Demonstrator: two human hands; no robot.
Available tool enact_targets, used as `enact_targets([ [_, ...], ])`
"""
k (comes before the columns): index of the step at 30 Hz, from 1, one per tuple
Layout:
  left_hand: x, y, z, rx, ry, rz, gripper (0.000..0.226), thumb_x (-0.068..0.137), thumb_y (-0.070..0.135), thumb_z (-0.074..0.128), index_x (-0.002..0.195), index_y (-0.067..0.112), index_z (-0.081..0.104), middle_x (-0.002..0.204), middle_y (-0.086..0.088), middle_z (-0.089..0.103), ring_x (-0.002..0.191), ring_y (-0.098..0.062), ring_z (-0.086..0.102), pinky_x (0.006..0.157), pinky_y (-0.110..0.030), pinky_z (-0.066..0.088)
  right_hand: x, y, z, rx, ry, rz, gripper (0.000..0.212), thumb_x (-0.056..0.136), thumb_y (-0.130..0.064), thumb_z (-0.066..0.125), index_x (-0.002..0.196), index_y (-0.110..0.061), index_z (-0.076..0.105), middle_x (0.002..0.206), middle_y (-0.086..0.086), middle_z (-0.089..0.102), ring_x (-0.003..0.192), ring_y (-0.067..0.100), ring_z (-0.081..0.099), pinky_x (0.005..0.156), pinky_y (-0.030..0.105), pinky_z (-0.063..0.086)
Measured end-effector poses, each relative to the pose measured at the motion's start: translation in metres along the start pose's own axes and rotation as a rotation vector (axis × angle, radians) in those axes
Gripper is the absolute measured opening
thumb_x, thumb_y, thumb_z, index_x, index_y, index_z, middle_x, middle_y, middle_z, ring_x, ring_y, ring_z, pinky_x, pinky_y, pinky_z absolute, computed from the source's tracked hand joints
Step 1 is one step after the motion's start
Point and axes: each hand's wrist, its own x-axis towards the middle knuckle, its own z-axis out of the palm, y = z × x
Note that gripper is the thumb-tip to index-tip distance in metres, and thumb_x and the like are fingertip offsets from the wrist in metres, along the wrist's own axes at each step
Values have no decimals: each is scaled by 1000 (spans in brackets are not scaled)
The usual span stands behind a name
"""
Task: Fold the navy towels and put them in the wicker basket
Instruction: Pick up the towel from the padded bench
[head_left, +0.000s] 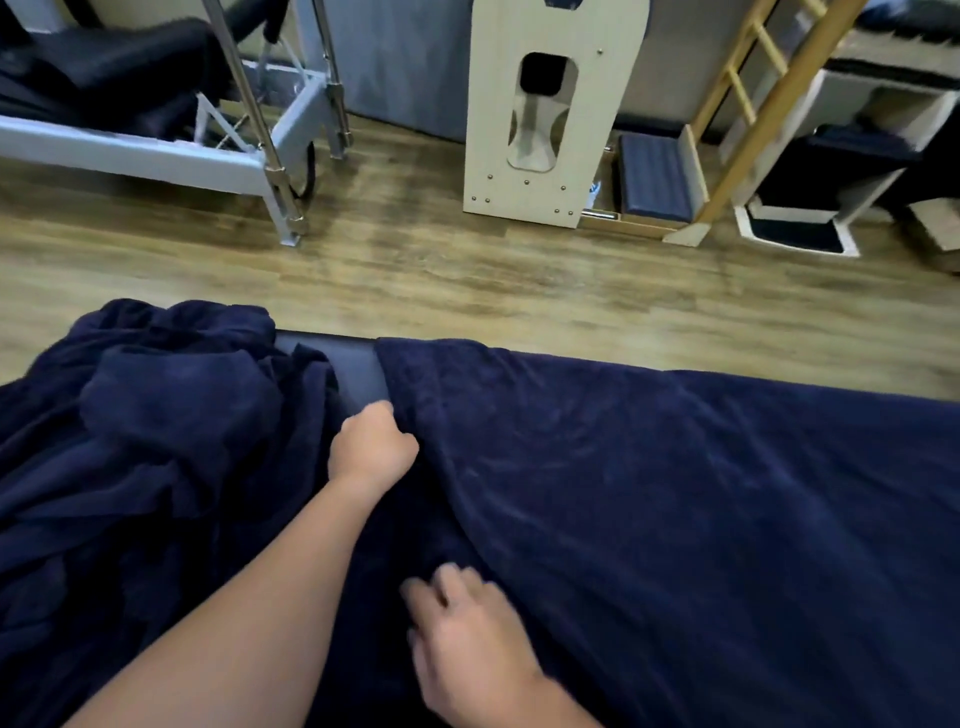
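Note:
A large navy towel (649, 478) lies spread over the right part of a dark padded table (358, 364). My left hand (371, 447) grips the towel's left edge near the far side of the table, fingers curled round the cloth. My right hand (467, 634) is blurred and rests on the near part of the same towel, its fingers loosely bent. A crumpled heap of navy towels (145, 426) sits on the left. No wicker basket is in view.
Beyond the table runs a wood floor (415, 260). A metal exercise frame (280, 156) stands at the back left, a pale wooden board (540, 119) in the middle, a wooden ladder (748, 114) and padded boxes (654, 176) at the back right.

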Motion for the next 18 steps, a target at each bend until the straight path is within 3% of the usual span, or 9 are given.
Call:
enact_targets([
  [2,-1,4,-3,-6,-9,71,11,83,17,58,75,14,52,77,-4,63,74,-25,59,58,-33,46,1,-23,-2,50,-297,2,61,94,-44,48,149,-55,22,114,10,47,97,34,55,79,46,50],
  [4,1,8,-4,-41,-35,122,11,85,17,60,80,12,53,79,-4,63,79,-25,61,61,-34,49,10,-37,-1,106,-597,52,67,101,-53,46,145,-66,-2,134,15,36,114,39,44,94,53,42],
  [6,-1,11,-6,-104,-107,172,12,89,17,62,99,14,56,94,-1,66,92,-25,62,70,-35,49,10,-46,2,42,-607,49,55,101,-56,42,147,-59,12,136,17,36,115,41,45,91,53,41],
  [9,-10,13,-11,-60,-208,271,64,94,10,55,148,37,34,110,4,63,92,-22,65,78,-35,54,8,-54,4,-45,-540,72,49,104,-53,39,144,-25,43,132,20,47,110,40,52,79,46,38],
  [10,-14,13,-12,-19,-236,300,74,94,6,50,152,45,25,110,2,63,78,-22,69,71,-37,59,7,-54,3,-73,-532,85,52,104,-54,38,140,-18,48,130,21,49,109,39,53,77,45,37],
  [12,-19,14,-15,64,-269,312,76,89,-3,39,150,44,34,119,-1,61,52,-24,69,60,-36,62,2,-54,0,-104,-492,99,57,104,-55,36,136,-12,53,126,21,52,106,38,57,75,44,38],
  [14,-18,14,-15,132,-263,282,72,85,-5,36,147,30,48,137,-7,56,49,-25,68,56,-33,61,-4,-48,-4,-81,-436,131,47,103,-47,44,130,-9,55,123,21,55,99,36,61,69,41,39],
  [16,-18,14,-12,111,-273,254,70,86,-3,40,151,23,43,143,-8,54,53,-23,68,52,-28,57,-14,-41,-11,-55,-402,189,38,96,-28,60,128,-8,53,125,21,55,100,36,62,68,39,39],
  [18,-19,17,-9,27,-266,256,70,90,2,53,155,20,34,135,-5,58,56,-22,70,55,-28,58,-23,-32,-21,-27,-413,267,47,88,-17,68,130,-9,49,130,21,50,103,38,62,71,38,40],
])
